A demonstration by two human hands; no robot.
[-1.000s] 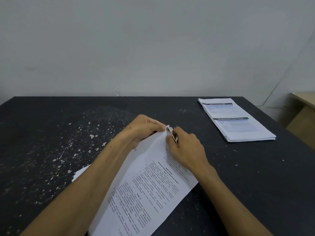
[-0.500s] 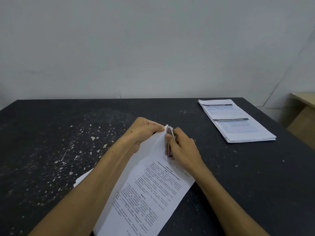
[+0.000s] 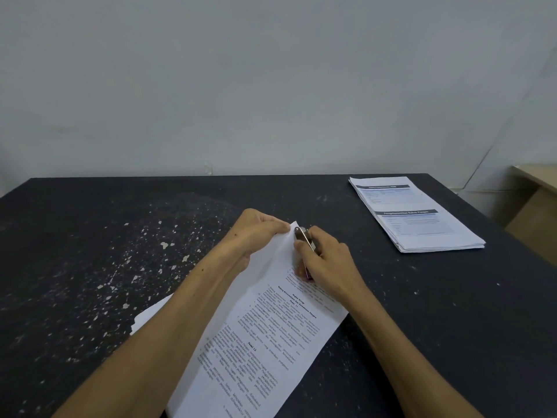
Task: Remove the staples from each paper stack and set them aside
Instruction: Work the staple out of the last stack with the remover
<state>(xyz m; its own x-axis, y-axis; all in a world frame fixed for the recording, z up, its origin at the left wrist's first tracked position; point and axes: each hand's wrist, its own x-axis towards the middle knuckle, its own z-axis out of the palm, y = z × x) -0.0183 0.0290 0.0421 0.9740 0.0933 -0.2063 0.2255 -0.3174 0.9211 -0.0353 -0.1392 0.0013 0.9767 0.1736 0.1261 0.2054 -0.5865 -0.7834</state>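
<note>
A stapled stack of printed white sheets [image 3: 265,336] lies slanted on the black table in front of me. My left hand [image 3: 256,233] pinches the stack's far corner and lifts it slightly. My right hand [image 3: 328,263] grips a small metal staple remover [image 3: 304,238], its tip set against that same corner right beside my left fingertips. The staple itself is too small to make out. A purple end of the tool shows under my right palm.
A second pile of printed papers [image 3: 419,215] with blue headers lies at the far right of the black table [image 3: 90,267], whose left half is speckled with white chips. A grey wall stands behind. A beige desk [image 3: 536,182] is at the right edge.
My right hand turned the metal tool at the corner and brought its tip back up against the paper. My left hand kept its pinch on the corner.
</note>
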